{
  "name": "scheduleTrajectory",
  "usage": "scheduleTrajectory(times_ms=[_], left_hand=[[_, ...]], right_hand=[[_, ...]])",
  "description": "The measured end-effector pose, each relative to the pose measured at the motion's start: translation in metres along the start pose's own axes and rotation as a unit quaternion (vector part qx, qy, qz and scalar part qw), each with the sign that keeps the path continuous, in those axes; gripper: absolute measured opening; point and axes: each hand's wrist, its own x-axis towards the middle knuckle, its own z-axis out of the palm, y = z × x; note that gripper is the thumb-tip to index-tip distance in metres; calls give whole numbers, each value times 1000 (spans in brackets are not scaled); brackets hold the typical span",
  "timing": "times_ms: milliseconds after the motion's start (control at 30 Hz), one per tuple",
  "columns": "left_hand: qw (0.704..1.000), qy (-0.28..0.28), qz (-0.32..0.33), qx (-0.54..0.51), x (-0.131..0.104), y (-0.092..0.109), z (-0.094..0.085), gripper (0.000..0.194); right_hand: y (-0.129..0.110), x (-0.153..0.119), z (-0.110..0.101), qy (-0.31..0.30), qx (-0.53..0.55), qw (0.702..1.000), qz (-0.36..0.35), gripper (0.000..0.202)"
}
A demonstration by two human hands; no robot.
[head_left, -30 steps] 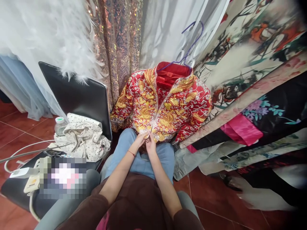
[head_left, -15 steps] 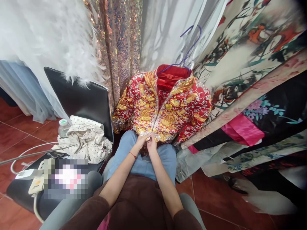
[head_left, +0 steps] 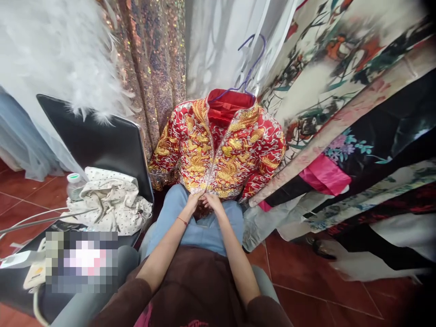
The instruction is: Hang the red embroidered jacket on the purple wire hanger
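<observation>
A red jacket point(head_left: 228, 156) with dense gold and silver embroidery hangs upright in front of my knees. Its neck is on a purple wire hanger point(head_left: 252, 68), and the front edges part toward the collar but meet lower down. At the bottom of the front opening, my left hand point(head_left: 195, 200) is closed on the hem. My right hand point(head_left: 212, 202) touches it from the right, its fingers bent against the same hem corner. The fingertips overlap, so the exact grip and anything small between them are hidden.
To the left stands a black chair point(head_left: 98, 145) holding a dotted cloth bag point(head_left: 109, 200), a bottle point(head_left: 75, 186) and cables. Sequined fabric point(head_left: 156, 54) and white feathers point(head_left: 81, 68) hang behind. Printed garments point(head_left: 340, 86) crowd the right side above the red tiled floor point(head_left: 293, 281).
The view has shifted, so the jacket and chair sit further left. Both hands stay at the hem; my right hand has turned slightly, its fingers now pointing more toward the left hand.
</observation>
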Motion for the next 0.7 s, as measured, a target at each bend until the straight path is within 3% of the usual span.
scheduleTrajectory(times_ms=[200, 400, 700], left_hand=[[999, -18, 26, 19, 0, 6, -10, 55], [998, -28, 38, 39, -5, 3, -16, 55], [998, -3, 46, 45, -11, -9, -15, 56]], right_hand=[[-17, 8, 7, 20, -125, 992, -10, 39], [-16, -3, 13, 55, -194, 978, -41, 38], [-13, -10, 16, 109, -187, 972, -93, 38]])
